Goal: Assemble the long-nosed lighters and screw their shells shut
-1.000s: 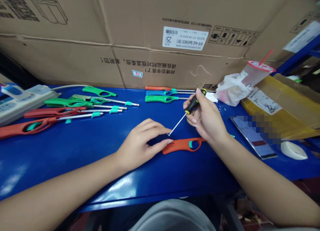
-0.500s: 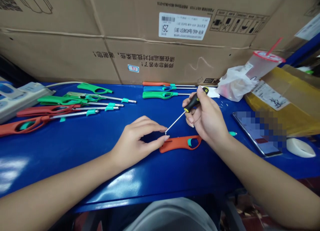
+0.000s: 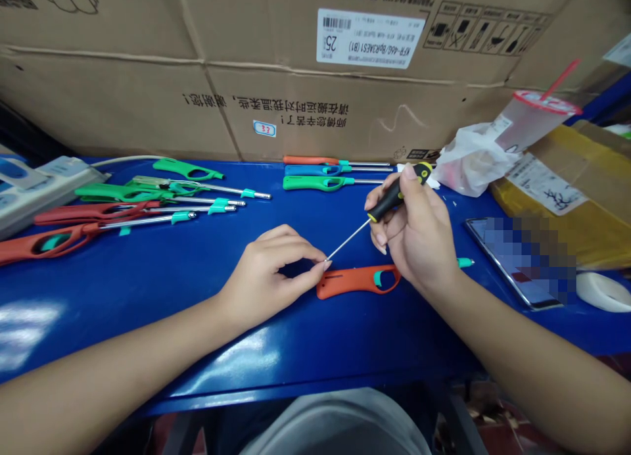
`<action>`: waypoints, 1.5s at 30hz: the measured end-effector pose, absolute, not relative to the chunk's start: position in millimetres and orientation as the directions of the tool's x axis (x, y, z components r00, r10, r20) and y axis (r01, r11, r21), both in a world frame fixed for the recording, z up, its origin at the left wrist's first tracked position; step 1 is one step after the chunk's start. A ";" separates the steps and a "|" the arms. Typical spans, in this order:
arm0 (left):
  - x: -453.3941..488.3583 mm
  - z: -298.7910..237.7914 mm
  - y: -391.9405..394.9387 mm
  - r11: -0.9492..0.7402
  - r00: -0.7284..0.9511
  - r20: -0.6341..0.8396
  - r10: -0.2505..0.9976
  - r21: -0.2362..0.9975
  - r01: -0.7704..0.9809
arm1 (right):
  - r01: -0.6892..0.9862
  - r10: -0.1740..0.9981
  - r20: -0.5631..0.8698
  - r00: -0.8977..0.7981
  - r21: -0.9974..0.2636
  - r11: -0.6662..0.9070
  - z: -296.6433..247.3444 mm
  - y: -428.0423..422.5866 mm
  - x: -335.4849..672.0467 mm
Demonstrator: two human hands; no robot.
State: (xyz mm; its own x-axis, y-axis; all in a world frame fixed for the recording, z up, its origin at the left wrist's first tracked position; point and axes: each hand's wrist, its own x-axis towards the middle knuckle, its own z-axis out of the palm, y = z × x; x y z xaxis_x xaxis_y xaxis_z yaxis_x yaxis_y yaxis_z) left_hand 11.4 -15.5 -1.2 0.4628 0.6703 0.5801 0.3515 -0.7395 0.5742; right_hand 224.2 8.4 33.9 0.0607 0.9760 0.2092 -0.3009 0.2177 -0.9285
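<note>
My right hand point(image 3: 419, 238) is wrapped round the black-and-yellow handle of a thin screwdriver point(image 3: 389, 202), whose shaft slants down to the left. My left hand point(image 3: 266, 277) pinches thumb and forefinger together at the screwdriver's tip; whatever sits between them is too small to make out. Just right of that pinch, an orange long-nosed lighter point(image 3: 357, 279) with a teal trigger lies flat on the blue table point(image 3: 197, 277), partly under my right hand.
Several green and red lighters point(image 3: 148, 205) lie at the left, and three more lighters point(image 3: 320, 172) rest by the cardboard boxes point(image 3: 296, 80) at the back. A power strip point(image 3: 34, 185) is far left. A phone point(image 3: 517, 258), plastic bag point(image 3: 468, 159) and drink cup point(image 3: 532, 119) sit right.
My right hand has lifted the screwdriver handle slightly up and to the right. My left fingers have closed tighter at its tip. The orange lighter lies as before.
</note>
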 end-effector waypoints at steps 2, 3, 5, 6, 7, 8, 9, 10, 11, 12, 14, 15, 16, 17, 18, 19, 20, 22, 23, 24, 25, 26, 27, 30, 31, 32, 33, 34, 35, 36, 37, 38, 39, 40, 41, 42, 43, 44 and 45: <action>11.7 -1.1 -15.1 -0.739 0.465 0.577 0.671 0.573 0.356 | -0.294 0.973 0.225 0.059 -0.927 0.232 33.1 8.5 224.6; 11.9 -1.0 -14.8 -0.737 0.465 0.575 0.673 0.573 0.358 | -0.288 0.970 0.235 0.058 -0.927 0.242 32.8 8.6 224.8; 12.4 -0.9 -14.3 -0.733 0.466 0.569 0.677 0.573 0.366 | -0.270 0.964 0.261 0.054 -0.925 0.266 32.8 8.3 225.2; 12.6 -0.9 -14.2 -0.731 0.467 0.566 0.680 0.573 0.370 | -0.259 0.960 0.276 0.048 -0.925 0.279 32.8 7.8 225.3; 12.7 -1.0 -14.2 -0.729 0.467 0.562 0.682 0.574 0.374 | -0.246 0.956 0.291 0.039 -0.924 0.291 32.7 7.0 225.1; 12.5 -1.2 -14.4 -0.726 0.468 0.558 0.686 0.575 0.378 | -0.233 0.952 0.305 0.030 -0.924 0.303 32.6 5.9 224.8; 12.2 -1.4 -14.6 -0.723 0.468 0.555 0.688 0.576 0.381 | -0.221 0.947 0.319 0.024 -0.923 0.317 32.3 4.6 224.3; 11.7 -1.8 -15.0 -0.721 0.466 0.552 0.691 0.576 0.386 | -0.209 0.942 0.336 0.018 -0.920 0.332 31.8 3.1 223.7; 11.0 -2.1 -15.3 -0.717 0.466 0.547 0.696 0.576 0.393 | -0.200 0.935 0.355 0.012 -0.915 0.350 31.1 1.5 222.9; 10.2 -2.5 -15.7 -0.712 0.464 0.542 0.701 0.575 0.404 | -0.191 0.927 0.376 0.007 -0.909 0.371 30.3 0.0 222.1; 8.5 -3.2 -16.2 -0.701 0.461 0.529 0.713 0.567 0.433 | -0.176 0.906 0.423 -0.012 -0.893 0.414 28.7 -2.9 220.7; 7.7 -3.6 -16.4 -0.694 0.460 0.521 0.719 0.560 0.452 | -0.170 0.894 0.448 -0.027 -0.883 0.438 28.1 -4.2 220.2; 7.0 -4.0 -16.5 -0.689 0.460 0.513 0.725 0.551 0.471 | -0.162 0.882 0.469 -0.042 -0.874 0.457 27.7 -5.3 219.7; 6.5 -4.5 -16.6 -0.685 0.461 0.506 0.728 0.542 0.486 | -0.152 0.872 0.486 -0.056 -0.867 0.474 27.5 -6.4 219.4; 6.1 -4.9 -16.5 -0.685 0.465 0.502 0.729 0.533 0.497 | -0.142 0.863 0.501 -0.070 -0.861 0.488 27.5 -7.4 219.2; 6.0 -5.1 -16.4 -0.685 0.472 0.497 0.728 0.527 0.503 | -0.134 0.855 0.513 -0.084 -0.856 0.500 27.5 -8.3 219.2; 6.0 -5.2 -16.1 -0.688 0.477 0.495 0.726 0.522 0.505 | -0.124 0.849 0.519 -0.097 -0.853 0.507 27.6 -9.0 219.4; 6.5 -4.6 -15.2 -0.692 0.484 0.494 0.722 0.524 0.497 | -0.104 0.840 0.529 -0.122 -0.849 0.519 27.7 -9.9 220.3; 6.8 -3.9 -14.6 -0.693 0.485 0.496 0.720 0.529 0.489 | -0.093 0.836 0.534 -0.130 -0.846 0.526 27.6 -10.0 221.0; 7.0 -2.9 -14.0 -0.693 0.483 0.497 0.721 0.536 0.483 | -0.080 0.834 0.536 -0.132 -0.844 0.530 27.6 -9.8 221.8; 7.2 -1.7 -13.4 -0.691 0.482 0.495 0.723 0.542 0.479 | -0.069 0.831 0.541 -0.126 -0.841 0.537 27.8 -9.6 222.7; 7.4 -0.6 -13.0 -0.688 0.485 0.489 0.725 0.547 0.477 | -0.062 0.828 0.549 -0.113 -0.836 0.545 28.2 -9.2 223.6; 7.5 0.3 -12.8 -0.685 0.495 0.475 0.727 0.548 0.480 | -0.060 0.825 0.557 -0.095 -0.830 0.554 29.0 -8.9 224.3; 7.7 0.5 -13.7 -0.691 0.569 0.408 0.714 0.539 0.481 | -0.076 0.805 0.592 -0.046 -0.805 0.588 33.1 -9.4 225.5; 7.9 -0.4 -14.5 -0.701 0.600 0.388 0.699 0.538 0.469 | -0.078 0.800 0.597 -0.052 -0.802 0.593 34.6 -10.3 225.5; 8.2 -1.5 -15.3 -0.710 0.628 0.371 0.684 0.537 0.455 | -0.077 0.797 0.600 -0.070 -0.800 0.595 36.1 -11.6 225.6; 8.7 -2.8 -16.3 -0.717 0.651 0.357 0.670 0.538 0.443 | -0.066 0.798 0.595 -0.098 -0.804 0.591 37.2 -13.2 225.6; 9.1 -4.0 -17.1 -0.722 0.665 0.348 0.661 0.538 0.435 | -0.047 0.803 0.582 -0.129 -0.812 0.581 37.9 -15.0 225.7; 9.5 -5.1 -17.9 -0.724 0.674 0.341 0.656 0.537 0.433 | -0.022 0.810 0.564 -0.159 -0.822 0.568 38.3 -16.8 225.8; 9.8 -5.9 -18.4 -0.726 0.677 0.337 0.654 0.532 0.436 | 0.002 0.817 0.548 -0.181 -0.830 0.557 38.3 -18.5 226.0; 10.1 -6.6 -18.8 -0.727 0.676 0.338 0.655 0.525 0.442 | 0.024 0.824 0.533 -0.195 -0.837 0.547 38.1 -20.1 226.2; 10.2 -7.0 -19.1 -0.730 0.673 0.343 0.656 0.517 0.447 | 0.043 0.831 0.518 -0.204 -0.843 0.536 37.7 -21.3 226.4; 10.3 -7.4 -19.2 -0.732 0.670 0.349 0.655 0.511 0.450 | 0.057 0.837 0.507 -0.207 -0.847 0.528 37.3 -22.2 226.5; 10.4 -7.7 -19.2 -0.735 0.668 0.354 0.654 0.506 0.451 | 0.064 0.840 0.502 -0.205 -0.850 0.524 36.9 -22.7 226.5; 10.4 -8.0 -19.3 -0.736 0.667 0.358 0.654 0.504 0.452 | 0.069 0.842 0.499 -0.203 -0.851 0.521 36.6 -23.0 226.3; 10.4 -8.3 -19.4 -0.737 0.666 0.360 0.654 0.503 0.451 | 0.073 0.843 0.497 -0.204 -0.851 0.519 36.4 -23.1 226.1; 10.5 -8.6 -19.5 -0.736 0.666 0.358 0.654 0.505 0.451 | 0.075 0.842 0.497 -0.208 -0.850 0.521 36.2 -23.1 225.9; 10.5 -8.9 -19.5 -0.734 0.665 0.358 0.656 0.506 0.452 | 0.073 0.839 0.498 -0.217 -0.849 0.523 36.1 -23.0 225.6; 10.4 -9.2 -19.6 -0.733 0.664 0.357 0.657 0.508 0.453 | 0.070 0.837 0.498 -0.227 -0.849 0.524 36.0 -22.9 225.4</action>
